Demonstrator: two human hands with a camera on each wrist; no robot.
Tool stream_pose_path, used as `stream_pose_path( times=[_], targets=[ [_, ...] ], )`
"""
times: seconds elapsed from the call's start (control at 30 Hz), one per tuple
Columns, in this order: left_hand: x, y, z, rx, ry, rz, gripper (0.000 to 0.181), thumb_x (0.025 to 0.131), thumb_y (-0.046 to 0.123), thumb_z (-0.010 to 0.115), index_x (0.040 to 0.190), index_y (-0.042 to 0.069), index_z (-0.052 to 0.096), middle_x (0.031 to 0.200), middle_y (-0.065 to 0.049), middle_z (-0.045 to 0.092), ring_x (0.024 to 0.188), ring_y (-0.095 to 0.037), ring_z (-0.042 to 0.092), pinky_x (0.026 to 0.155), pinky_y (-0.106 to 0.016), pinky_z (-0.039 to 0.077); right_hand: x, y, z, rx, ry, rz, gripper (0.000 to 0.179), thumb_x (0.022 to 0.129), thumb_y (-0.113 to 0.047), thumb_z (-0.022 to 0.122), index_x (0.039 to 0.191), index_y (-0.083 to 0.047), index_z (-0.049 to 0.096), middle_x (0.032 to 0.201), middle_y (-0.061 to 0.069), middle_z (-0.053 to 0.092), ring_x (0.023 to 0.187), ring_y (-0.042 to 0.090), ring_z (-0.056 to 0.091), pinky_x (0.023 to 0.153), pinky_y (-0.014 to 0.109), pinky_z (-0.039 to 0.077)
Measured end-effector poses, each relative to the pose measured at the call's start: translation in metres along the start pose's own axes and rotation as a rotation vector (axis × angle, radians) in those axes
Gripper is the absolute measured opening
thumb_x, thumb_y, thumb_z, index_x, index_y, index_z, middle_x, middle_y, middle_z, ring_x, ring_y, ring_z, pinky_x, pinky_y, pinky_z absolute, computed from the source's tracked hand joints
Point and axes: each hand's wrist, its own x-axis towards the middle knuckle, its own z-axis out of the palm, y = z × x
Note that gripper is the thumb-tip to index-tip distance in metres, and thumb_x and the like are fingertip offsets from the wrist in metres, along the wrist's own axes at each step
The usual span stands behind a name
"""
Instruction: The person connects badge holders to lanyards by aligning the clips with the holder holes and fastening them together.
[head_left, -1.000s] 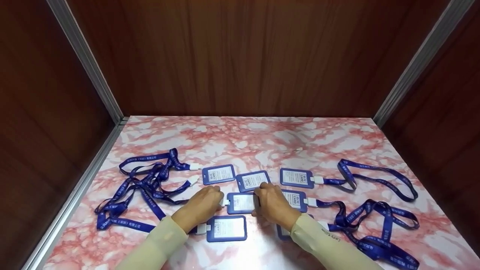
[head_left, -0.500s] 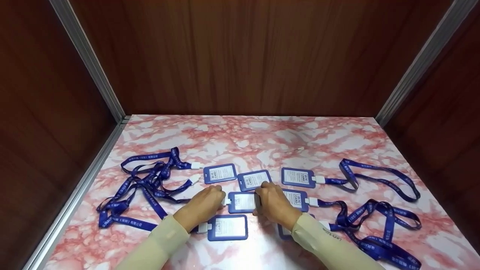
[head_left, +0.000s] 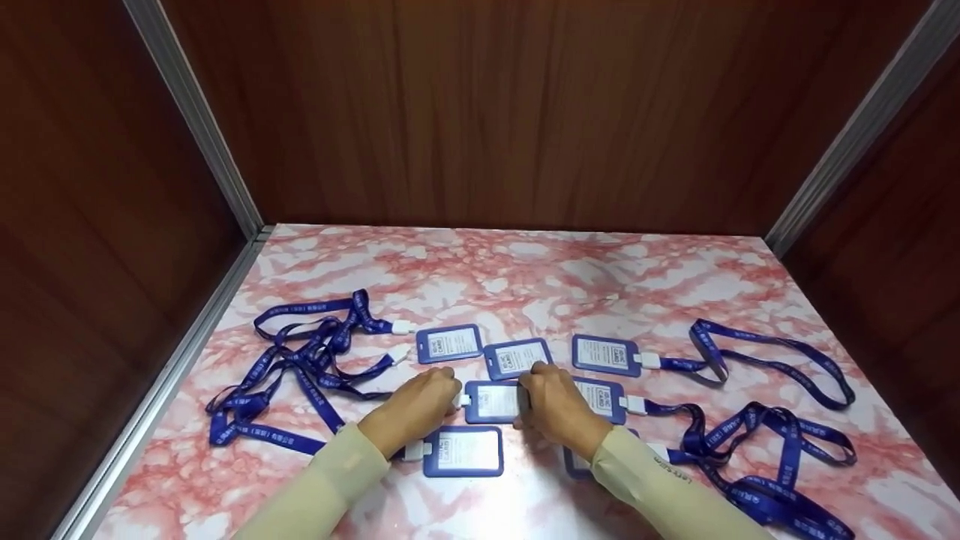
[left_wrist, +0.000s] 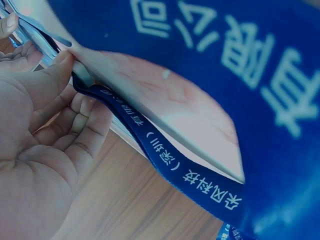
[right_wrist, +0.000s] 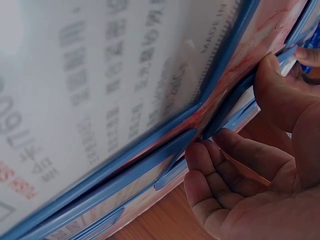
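Between my two hands a blue-framed ID badge holder [head_left: 495, 403] lies sideways, a white card showing inside. At its left end my left hand [head_left: 412, 405] pinches the white clip [left_wrist: 84, 74] of a blue printed lanyard [left_wrist: 165, 147] between thumb and finger. My right hand [head_left: 559, 403] holds the holder's right end, thumb on one side and fingers on the other in the right wrist view. That end is partly covered by the hand. A second badge holder [head_left: 600, 397] is partly hidden behind the right hand.
Other badge holders surround the hands, including one at the near left [head_left: 463, 451] and one at the upper right [head_left: 606, 354]. Tangled lanyards [head_left: 300, 367] lie left; more lanyards [head_left: 750, 442] lie right. Wood-patterned panels [head_left: 480, 112] enclose the red-and-white marbled table [head_left: 540, 277].
The head view has shifted slightly, so the whole scene sits a little further right. Both hands keep their grip on the clip and the badge holder.
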Motion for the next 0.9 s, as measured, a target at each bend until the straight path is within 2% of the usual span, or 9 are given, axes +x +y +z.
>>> stream_pose_path(
  times=[0.13,0.47,0.67,0.9],
  targets=[
    [0.0011,0.0022,0.0008,0.003,0.023,0.009,0.008,0.084,0.002,0.079,0.082,0.002,0.071,0.079,-0.006,0.057,0.070,-0.020,0.062,0.067,-0.035,0.056,-0.0006,0.0010,-0.0006,-0.025,0.031,-0.025,0.045,0.066,-0.021,0.098,0.096,0.002,0.073,0.082,0.007,0.055,0.075,0.023,0.056,0.071,0.041,0.056],
    [0.0025,0.0064,0.0007,0.030,-0.022,-0.013,0.008,0.087,0.008,0.079,0.090,0.002,0.075,0.083,-0.005,0.059,0.073,-0.017,0.059,0.068,-0.032,0.056,0.0006,-0.0006,0.0001,-0.037,-0.024,0.025,0.046,0.068,-0.024,0.097,0.099,0.000,0.073,0.088,0.008,0.057,0.081,0.024,0.059,0.078,0.040,0.058],
    [0.0030,0.0069,-0.0002,0.041,-0.045,-0.030,0.010,0.087,0.009,0.080,0.093,0.002,0.076,0.085,-0.005,0.060,0.073,-0.017,0.059,0.070,-0.032,0.056,-0.0008,0.0010,0.0004,-0.014,-0.009,0.005,0.043,0.068,-0.023,0.097,0.095,-0.001,0.072,0.086,0.006,0.055,0.080,0.023,0.057,0.077,0.040,0.058],
    [0.0027,0.0073,0.0001,0.041,-0.037,-0.037,0.011,0.088,0.009,0.079,0.094,0.001,0.076,0.085,-0.006,0.060,0.074,-0.017,0.059,0.070,-0.032,0.056,-0.0018,0.0025,-0.0011,0.007,-0.001,-0.013,0.042,0.067,-0.022,0.097,0.093,-0.001,0.072,0.085,0.005,0.054,0.079,0.024,0.057,0.077,0.042,0.057]
  ],
)
